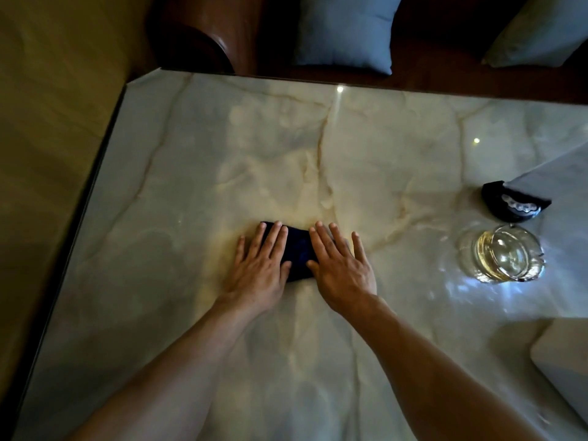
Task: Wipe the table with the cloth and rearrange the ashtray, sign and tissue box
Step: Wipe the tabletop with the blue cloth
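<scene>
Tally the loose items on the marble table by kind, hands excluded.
Dark blue folded cloth, under both flat hands: 1
Clear round glass ashtray: 1
Dark-based sign with a pale panel: 1
Pale flat object at the right edge, possibly the tissue box: 1
Total: 4

No readable text, label or number shows on anything here.
</scene>
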